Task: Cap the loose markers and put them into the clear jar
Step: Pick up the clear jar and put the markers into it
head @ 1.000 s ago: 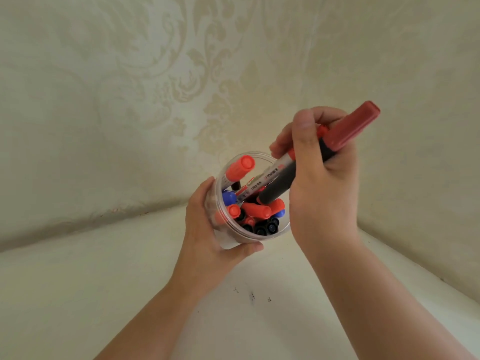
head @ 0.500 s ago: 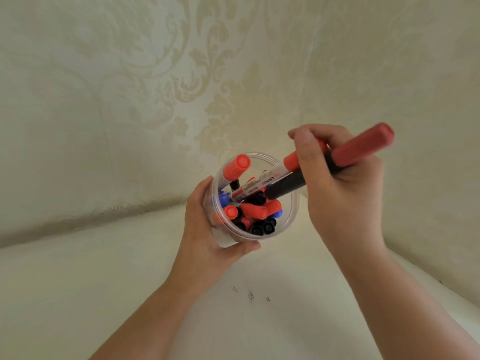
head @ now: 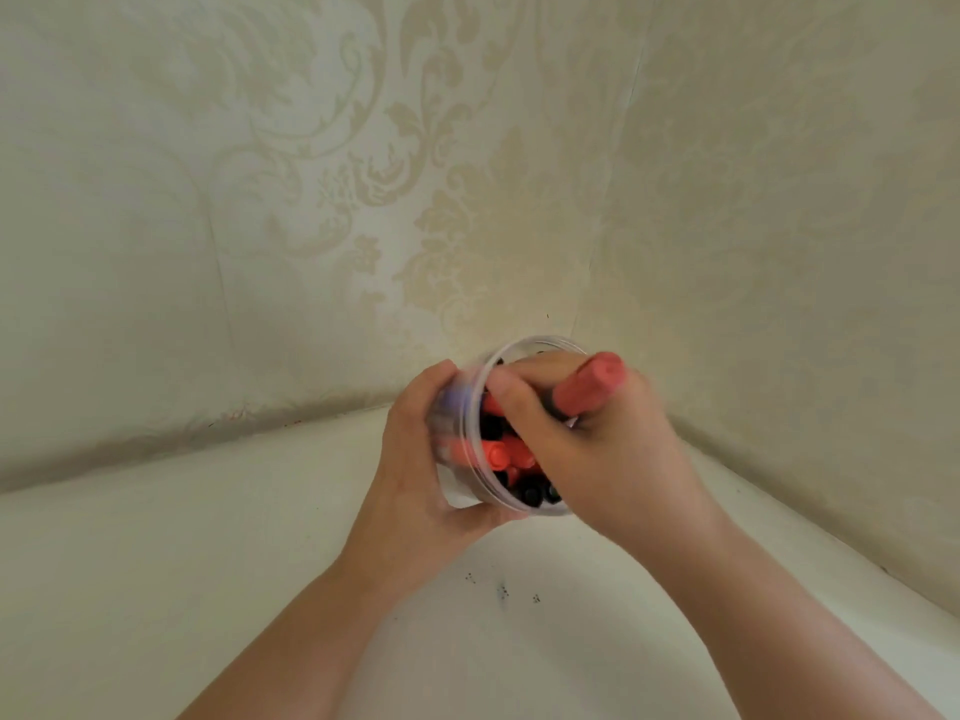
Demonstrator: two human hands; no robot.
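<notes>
My left hand point(head: 415, 470) grips the clear jar point(head: 470, 485) from its left side and holds it above the white table. Several capped red, black and blue markers point(head: 501, 454) fill the jar. My right hand point(head: 587, 444) sits over the jar's mouth, closed around a black marker with a red cap point(head: 589, 384). The cap end sticks up and to the right past my fingers; the marker's lower end is hidden behind my hand, inside the jar. The picture is a little blurred by motion.
The white table point(head: 208, 589) meets patterned cream walls point(head: 311, 200) in a corner just behind the jar. A few small dark specks point(head: 501, 589) mark the table below my hands.
My right hand has dropped down and to the left, pushing the red-capped marker deeper into the jar; it now covers most of the jar's mouth. The left hand still holds the jar.
</notes>
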